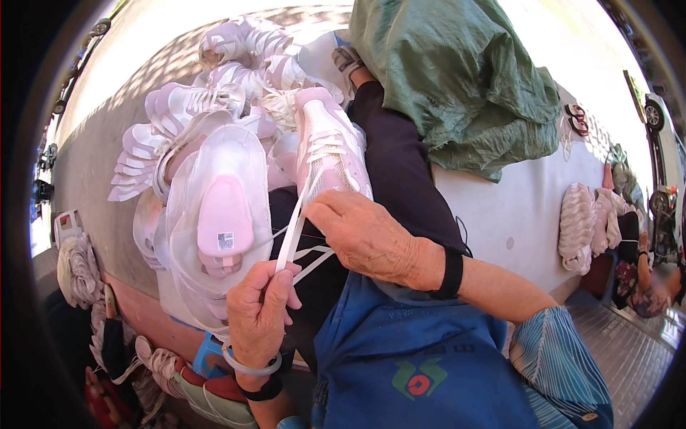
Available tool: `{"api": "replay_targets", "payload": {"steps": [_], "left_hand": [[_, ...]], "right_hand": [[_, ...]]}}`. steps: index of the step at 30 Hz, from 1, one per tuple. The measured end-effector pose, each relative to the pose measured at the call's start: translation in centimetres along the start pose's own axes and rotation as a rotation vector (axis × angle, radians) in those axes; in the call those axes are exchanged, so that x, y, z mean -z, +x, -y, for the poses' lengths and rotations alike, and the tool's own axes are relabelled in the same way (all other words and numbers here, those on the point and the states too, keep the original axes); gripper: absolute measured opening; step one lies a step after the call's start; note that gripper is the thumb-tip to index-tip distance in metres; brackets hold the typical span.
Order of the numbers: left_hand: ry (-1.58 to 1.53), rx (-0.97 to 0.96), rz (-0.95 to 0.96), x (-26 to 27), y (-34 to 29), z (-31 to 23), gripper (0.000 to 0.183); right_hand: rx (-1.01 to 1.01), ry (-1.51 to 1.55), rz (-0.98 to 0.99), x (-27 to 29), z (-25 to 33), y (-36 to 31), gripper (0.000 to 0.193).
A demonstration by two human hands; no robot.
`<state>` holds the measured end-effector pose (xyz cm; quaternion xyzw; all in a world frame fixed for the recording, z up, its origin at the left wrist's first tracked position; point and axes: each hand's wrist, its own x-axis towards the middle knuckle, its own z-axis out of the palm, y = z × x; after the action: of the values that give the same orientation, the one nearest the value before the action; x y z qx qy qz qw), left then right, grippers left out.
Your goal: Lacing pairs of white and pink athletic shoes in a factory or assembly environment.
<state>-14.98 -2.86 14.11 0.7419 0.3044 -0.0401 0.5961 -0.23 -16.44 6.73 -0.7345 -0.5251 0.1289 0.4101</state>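
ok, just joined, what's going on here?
A person is handling the lace of a pink-and-white shoe. The left hand pinches a white lace that stretches straight toward the shoe. The right hand is curled over the shoe's near end, beside the lace; its exact grip is hidden. More shoes lie heaped ahead to the left, and a green sack is ahead to the right.

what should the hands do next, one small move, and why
Probably draw the white lace a little tauter with the left hand while the right hand steadies the pink-and-white shoe: the left pinches the lace, which runs up to the shoe beside the right hand, and another strand lies slack below.
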Motion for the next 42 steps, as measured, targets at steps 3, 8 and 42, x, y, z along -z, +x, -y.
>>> {"api": "replay_targets", "payload": {"steps": [3,8,42], "left_hand": [[0.127,-0.105,0.074,-1.0,-0.2,0.3,0.02],[0.118,-0.126,0.107,-1.6,-0.4,1.3,0.02],[-0.626,-0.596,-0.083,5.5,0.7,-2.2,0.058]], "right_hand": [[-0.046,-0.165,-0.065,0.7,-0.6,1.8,0.032],[0.158,-0.246,0.093,0.3,-1.8,2.8,0.023],[-0.004,0.653,-0.161,6.3,12.0,9.8,0.033]]}}
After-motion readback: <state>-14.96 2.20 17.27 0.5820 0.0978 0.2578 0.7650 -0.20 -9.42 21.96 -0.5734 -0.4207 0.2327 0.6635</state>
